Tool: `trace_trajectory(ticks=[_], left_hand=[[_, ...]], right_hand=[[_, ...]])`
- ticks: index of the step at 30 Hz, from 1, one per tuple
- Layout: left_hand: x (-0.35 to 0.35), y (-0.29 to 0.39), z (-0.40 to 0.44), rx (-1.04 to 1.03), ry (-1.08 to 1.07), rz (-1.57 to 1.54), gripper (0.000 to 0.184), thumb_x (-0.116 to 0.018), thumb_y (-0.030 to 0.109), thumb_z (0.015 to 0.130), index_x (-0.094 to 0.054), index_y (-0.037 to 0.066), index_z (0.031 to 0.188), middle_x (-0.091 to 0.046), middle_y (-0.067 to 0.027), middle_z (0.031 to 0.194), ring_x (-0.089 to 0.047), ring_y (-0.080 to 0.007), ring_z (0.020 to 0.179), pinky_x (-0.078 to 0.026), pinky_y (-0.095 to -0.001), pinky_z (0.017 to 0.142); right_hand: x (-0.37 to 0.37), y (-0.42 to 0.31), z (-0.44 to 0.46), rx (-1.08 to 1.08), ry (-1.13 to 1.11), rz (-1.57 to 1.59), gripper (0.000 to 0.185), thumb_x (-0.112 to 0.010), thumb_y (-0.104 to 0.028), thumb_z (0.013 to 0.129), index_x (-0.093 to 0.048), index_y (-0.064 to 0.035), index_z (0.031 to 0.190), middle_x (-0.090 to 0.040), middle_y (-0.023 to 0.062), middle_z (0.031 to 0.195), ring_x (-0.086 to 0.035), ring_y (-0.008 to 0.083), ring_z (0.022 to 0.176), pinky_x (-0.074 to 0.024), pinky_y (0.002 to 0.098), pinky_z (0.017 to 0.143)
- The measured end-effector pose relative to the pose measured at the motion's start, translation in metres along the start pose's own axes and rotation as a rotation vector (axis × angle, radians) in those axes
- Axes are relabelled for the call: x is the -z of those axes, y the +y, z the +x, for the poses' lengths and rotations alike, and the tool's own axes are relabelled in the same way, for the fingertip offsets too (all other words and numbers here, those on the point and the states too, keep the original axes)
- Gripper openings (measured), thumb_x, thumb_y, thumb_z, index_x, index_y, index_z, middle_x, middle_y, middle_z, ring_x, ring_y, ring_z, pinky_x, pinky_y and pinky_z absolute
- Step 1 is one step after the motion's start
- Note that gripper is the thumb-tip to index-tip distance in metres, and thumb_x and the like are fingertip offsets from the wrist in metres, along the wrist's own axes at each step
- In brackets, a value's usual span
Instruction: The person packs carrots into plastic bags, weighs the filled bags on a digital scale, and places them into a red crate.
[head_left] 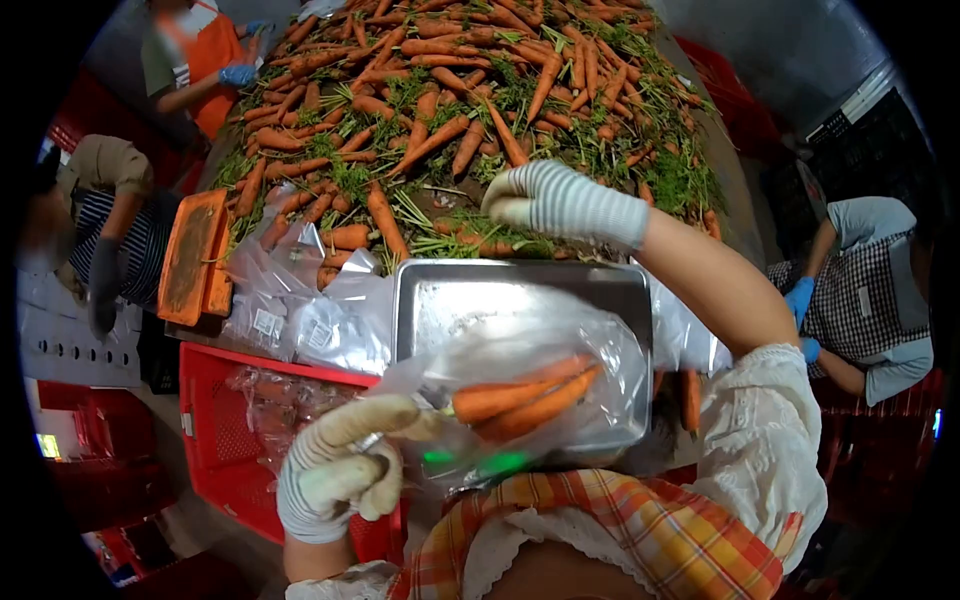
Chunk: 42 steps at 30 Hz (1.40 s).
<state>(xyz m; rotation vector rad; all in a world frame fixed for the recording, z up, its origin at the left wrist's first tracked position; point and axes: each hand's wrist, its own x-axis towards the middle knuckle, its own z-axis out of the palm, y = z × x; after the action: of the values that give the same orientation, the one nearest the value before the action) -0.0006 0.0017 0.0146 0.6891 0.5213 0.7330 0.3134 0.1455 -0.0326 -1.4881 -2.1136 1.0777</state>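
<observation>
My left hand, in a striped glove, pinches the edge of a clear plastic bag. Inside the bag lie a few orange carrots, over a metal tray on a scale with green lights. Above the tray's far edge, my right hand, gloved too, is closed on the lower end of a carrot at the near side of a large carrot heap with green leaves. The fingertips of the right hand are partly hidden.
Empty plastic bags lie left of the tray. A red crate with filled bags stands at lower left, an orange tray scale beyond it. Co-workers in aprons stand at upper left, left and right. Black crates stand at right.
</observation>
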Motion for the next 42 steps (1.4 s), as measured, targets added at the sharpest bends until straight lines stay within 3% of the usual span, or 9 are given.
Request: trace_trajectory(ticks=[2,6,8,12,17,21,22,34,42], left_hand=[[0.007,-0.004,0.012,0.009,0.001,-0.05,0.045,-0.049,-0.002,0.079,-0.043,-0.011,0.123,-0.055,-0.0302,0.11,-0.054,-0.0099,0.053,-0.04,-0.0173,0.044],[0.023,-0.01,0.035,0.008,0.002,-0.085,0.044,-0.048,-0.001,0.08,-0.044,-0.008,0.124,-0.056,-0.0293,0.109,-0.05,-0.0082,0.05,-0.037,-0.0169,0.042],[0.029,-0.01,0.042,-0.001,0.006,-0.099,0.044,-0.047,0.0,0.081,-0.045,-0.007,0.124,-0.056,-0.0291,0.109,-0.049,-0.0075,0.048,-0.036,-0.0167,0.041],[0.029,-0.012,0.046,0.016,0.151,-0.101,0.044,-0.052,0.005,0.076,-0.049,-0.011,0.117,-0.058,-0.0325,0.099,-0.042,-0.0083,0.036,-0.031,-0.0167,0.034],[0.029,-0.01,0.05,0.001,0.092,-0.097,0.044,-0.048,0.003,0.08,-0.047,-0.005,0.123,-0.057,-0.0274,0.108,-0.045,-0.0057,0.043,-0.032,-0.0155,0.037],[0.021,-0.009,0.057,0.014,0.172,-0.059,0.048,-0.047,0.004,0.079,-0.044,-0.004,0.126,-0.058,-0.0225,0.109,-0.045,-0.004,0.044,-0.032,-0.013,0.039],[0.017,-0.01,0.061,0.011,0.171,-0.061,0.048,-0.047,0.004,0.079,-0.044,-0.004,0.126,-0.058,-0.0225,0.109,-0.045,-0.004,0.044,-0.032,-0.013,0.039],[0.038,-0.027,0.164,0.025,0.306,-0.148,0.044,-0.055,0.013,0.086,-0.04,0.004,0.127,-0.058,-0.0135,0.107,-0.05,-0.0056,0.057,-0.039,-0.014,0.041],[0.033,-0.033,0.185,-0.199,0.44,-0.092,0.024,-0.06,0.022,0.087,-0.053,0.013,0.107,-0.06,0.0002,0.086,-0.049,-0.003,0.052,-0.037,-0.0136,0.038]], right_hand=[[-0.002,0.066,0.055,-0.005,0.005,-0.646,0.025,-0.053,-0.013,0.085,-0.062,-0.011,0.108,-0.064,0.0136,0.098,-0.061,0.0324,0.088,-0.0507,0.0384,0.076],[-0.03,0.097,0.108,-0.06,-0.431,-1.221,0.035,-0.055,-0.011,0.083,-0.057,-0.0163,0.118,-0.051,0.011,0.121,-0.047,0.029,0.114,-0.0405,0.0398,0.095],[-0.034,0.111,0.123,-0.178,-0.477,-1.089,0.036,-0.059,-0.014,0.082,-0.057,-0.0166,0.118,-0.05,0.0079,0.125,-0.042,0.0287,0.12,-0.0313,0.0413,0.102],[-0.011,0.119,0.091,0.259,-0.176,-1.187,0.029,-0.056,-0.012,0.083,-0.057,-0.0123,0.112,-0.053,0.0107,0.118,-0.047,0.0285,0.115,-0.0353,0.0398,0.099],[0.045,0.11,0.074,-0.322,0.594,-0.222,0.027,-0.059,-0.014,0.08,-0.054,0.0023,0.101,-0.06,0.0188,0.082,-0.058,0.0272,0.072,-0.049,0.039,0.064],[0.079,0.113,0.059,-0.316,0.883,0.338,0.032,-0.059,-0.013,0.083,-0.049,0.0047,0.108,-0.059,0.0151,0.092,-0.059,0.022,0.075,-0.051,0.0327,0.06],[0.073,0.079,0.046,-0.137,0.918,0.817,0.031,-0.057,-0.011,0.083,-0.048,0.0028,0.11,-0.058,0.0158,0.098,-0.06,0.0259,0.081,-0.0557,0.0358,0.068],[0.043,0.081,0.036,0.219,0.282,1.703,0.024,-0.051,-0.008,0.083,-0.051,0.0068,0.102,-0.056,0.0204,0.102,-0.06,0.0311,0.094,-0.0526,0.0476,0.085],[0.018,0.05,0.016,0.128,0.32,1.748,0.039,-0.053,-0.008,0.067,-0.052,0.0029,0.105,-0.056,0.0198,0.107,-0.054,0.034,0.102,-0.044,0.0551,0.089]])
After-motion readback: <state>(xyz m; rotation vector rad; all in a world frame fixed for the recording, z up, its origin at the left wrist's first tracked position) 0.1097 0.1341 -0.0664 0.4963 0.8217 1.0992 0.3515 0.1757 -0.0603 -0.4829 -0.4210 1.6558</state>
